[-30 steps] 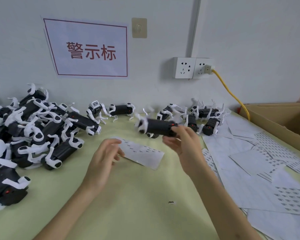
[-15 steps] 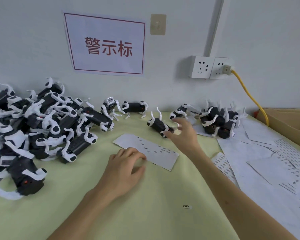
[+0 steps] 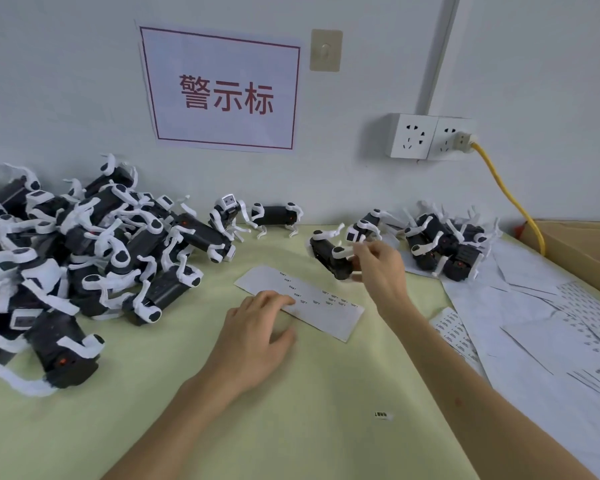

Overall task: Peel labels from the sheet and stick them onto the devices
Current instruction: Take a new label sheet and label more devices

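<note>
Near the bottom centre of the frame, one small stray black-printed label (image 3: 382, 415) lying alone on the pale green surface (image 3: 326, 427). Just above, left hand (image 3: 257, 336) laid flat, fingers together, fingertips pressing the near edge of the long white label sheet (image 3: 312, 306), probably to pin it for peeling. At centre right, right hand (image 3: 378, 268) curled loosely around the end of a small black robot-dog device with white legs (image 3: 329, 254), apparently setting it down or gripping it; whether a label sits between the fingers, impossible to tell. At right, spent white backing sheets (image 3: 534, 327) spread in overlapping layers, seemingly discards. At left, a big heap of similar black-and-white devices (image 3: 84, 258); at upper right, a smaller cluster (image 3: 444, 247) kept apart, perhaps to separate finished from unfinished. Farthest back, a white wall sign with red characters (image 3: 222, 91).
</note>
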